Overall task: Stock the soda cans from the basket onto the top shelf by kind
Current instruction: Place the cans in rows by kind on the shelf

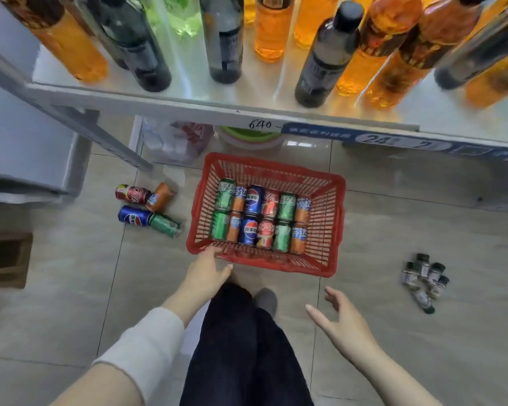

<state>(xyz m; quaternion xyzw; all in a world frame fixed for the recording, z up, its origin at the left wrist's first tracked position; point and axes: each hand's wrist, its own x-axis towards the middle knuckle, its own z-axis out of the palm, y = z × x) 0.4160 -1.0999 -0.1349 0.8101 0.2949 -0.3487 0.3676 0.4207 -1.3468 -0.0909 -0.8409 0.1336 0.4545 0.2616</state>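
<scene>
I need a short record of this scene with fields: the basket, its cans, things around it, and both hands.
shelf: holds orange and dark bottles
basket: red, on the floor before the shelf
cans: twelve in the basket, two rows of six, green, orange, blue and red mixed
loose cans: four on the floor left of the basket, one per colour
small bottles: dark cluster on the floor right of the basket
left hand: open, fingers at the basket's near left corner
right hand: open, above the floor, apart from the basket
</scene>
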